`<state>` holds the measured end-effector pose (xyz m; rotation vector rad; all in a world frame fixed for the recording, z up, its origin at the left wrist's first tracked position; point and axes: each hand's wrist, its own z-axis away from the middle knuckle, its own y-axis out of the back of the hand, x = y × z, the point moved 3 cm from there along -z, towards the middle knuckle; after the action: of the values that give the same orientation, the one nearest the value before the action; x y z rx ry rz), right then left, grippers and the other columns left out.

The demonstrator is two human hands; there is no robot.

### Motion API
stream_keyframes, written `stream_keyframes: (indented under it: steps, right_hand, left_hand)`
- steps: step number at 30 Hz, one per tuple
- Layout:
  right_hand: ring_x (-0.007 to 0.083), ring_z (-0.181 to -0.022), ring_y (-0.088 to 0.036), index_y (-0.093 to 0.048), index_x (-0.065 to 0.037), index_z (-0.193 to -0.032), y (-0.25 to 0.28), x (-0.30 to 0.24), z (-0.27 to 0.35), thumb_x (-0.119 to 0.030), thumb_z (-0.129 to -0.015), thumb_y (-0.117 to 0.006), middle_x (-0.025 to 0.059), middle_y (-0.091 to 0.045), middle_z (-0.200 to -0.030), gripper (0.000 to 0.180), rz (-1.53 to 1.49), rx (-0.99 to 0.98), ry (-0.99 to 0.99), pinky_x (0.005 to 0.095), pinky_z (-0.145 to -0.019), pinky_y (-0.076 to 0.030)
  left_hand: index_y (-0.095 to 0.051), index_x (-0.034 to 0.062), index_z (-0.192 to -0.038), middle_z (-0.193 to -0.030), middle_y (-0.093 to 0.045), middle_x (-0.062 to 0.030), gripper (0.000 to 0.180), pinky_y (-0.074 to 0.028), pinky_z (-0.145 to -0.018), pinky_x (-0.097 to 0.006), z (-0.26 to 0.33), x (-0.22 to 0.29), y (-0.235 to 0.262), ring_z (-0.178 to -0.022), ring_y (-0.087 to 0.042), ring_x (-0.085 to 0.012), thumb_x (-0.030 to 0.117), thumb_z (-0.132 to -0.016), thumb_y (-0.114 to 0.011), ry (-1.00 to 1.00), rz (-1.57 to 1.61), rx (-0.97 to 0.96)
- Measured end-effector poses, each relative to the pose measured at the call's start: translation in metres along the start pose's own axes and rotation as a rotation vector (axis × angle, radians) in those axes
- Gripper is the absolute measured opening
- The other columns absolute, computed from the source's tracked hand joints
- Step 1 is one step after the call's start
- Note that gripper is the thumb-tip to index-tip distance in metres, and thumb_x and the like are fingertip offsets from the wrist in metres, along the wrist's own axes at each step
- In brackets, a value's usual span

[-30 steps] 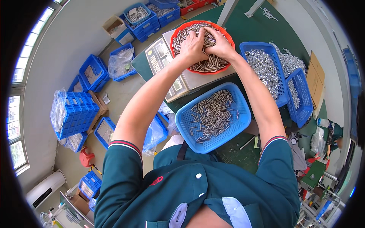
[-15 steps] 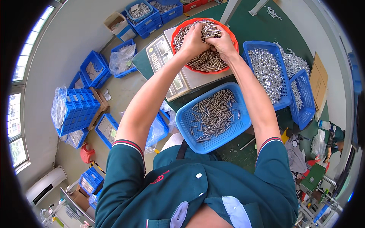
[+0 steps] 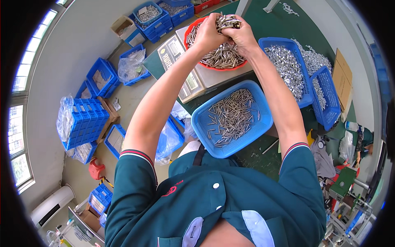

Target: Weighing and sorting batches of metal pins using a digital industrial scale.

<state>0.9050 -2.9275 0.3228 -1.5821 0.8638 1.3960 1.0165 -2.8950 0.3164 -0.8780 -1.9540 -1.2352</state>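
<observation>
My left hand (image 3: 208, 37) and my right hand (image 3: 245, 39) are cupped together around a heap of metal pins (image 3: 226, 21), slim and pointed. They hold it above a red scalloped basin (image 3: 225, 69) full of the same pins. The basin stands on a weighing scale (image 3: 193, 84) with a keypad and display at its left. Nearer to me, a blue perforated basket (image 3: 205, 142) has a loose layer of similar pins (image 3: 235, 113) on its bottom. My fingertips are partly hidden by the pins.
On the right, a blue basket (image 3: 303, 68) brims with shiny metal parts, beside a smaller tilted basket (image 3: 329, 99). Loose parts lie on the green table (image 3: 279, 29) behind them. A cardboard piece (image 3: 342, 82) leans at the right. Blue crates (image 3: 88, 119) line the floor at left.
Both hands have come up out of the basin's pins with a heap between them. The view has shifted slightly, so the baskets and scale appear a little higher.
</observation>
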Motion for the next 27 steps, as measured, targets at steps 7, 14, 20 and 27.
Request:
stream_keyframes:
  steps: [7, 14, 20, 27]
  right_hand:
    - [0.0046, -0.054, -0.049, -0.054, -0.007, -0.095, 0.009, -0.017, 0.069, -0.001, -0.070, -0.062, -0.0022, -0.055, -0.071, 0.027, 0.079, 0.060, 0.114, 0.0193, -0.040, -0.036]
    - [0.0078, -0.068, -0.053, -0.053, -0.005, -0.094, 0.030, 0.046, 0.191, 0.006, -0.061, -0.060, -0.0006, -0.055, -0.080, 0.035, 0.019, 0.244, -0.200, 0.0222, -0.055, -0.044]
    - [0.0090, -0.079, -0.054, -0.051, -0.003, -0.114, 0.043, 0.112, 0.233, -0.003, -0.070, -0.058, 0.0038, -0.057, -0.097, 0.045, 0.243, 0.033, -0.353, 0.0223, -0.062, -0.046]
    - [0.0217, -0.090, -0.061, -0.055, 0.002, -0.111, 0.060, 0.075, 0.211, -0.012, -0.075, -0.058, 0.0153, -0.060, -0.104, 0.039, 0.687, -0.274, -0.308, 0.0315, -0.079, -0.048]
  left_hand:
    - [-0.050, 0.0026, -0.107, -0.100, -0.056, -0.0197, 0.067, -0.044, -0.083, -0.039, 0.054, 0.043, -0.007, -0.096, -0.055, -0.0357, 0.015, -0.048, -0.079, -0.158, 0.051, 0.079]
    - [-0.045, 0.0071, -0.110, -0.102, -0.051, -0.0179, 0.069, -0.046, -0.077, -0.044, 0.176, 0.036, -0.058, -0.094, -0.053, -0.0388, 0.010, -0.048, -0.076, 0.119, 0.196, -0.168]
    - [-0.036, 0.0074, -0.123, -0.111, -0.046, -0.0234, 0.079, -0.044, -0.086, -0.044, 0.241, -0.007, -0.099, -0.098, -0.051, -0.0425, 0.011, -0.054, -0.074, 0.315, -0.016, -0.505]
    - [-0.040, 0.0029, -0.123, -0.115, -0.046, -0.0226, 0.074, -0.042, -0.088, -0.042, 0.244, -0.001, -0.064, -0.105, -0.049, -0.0382, 0.021, -0.059, -0.073, 0.219, -0.102, -0.627]
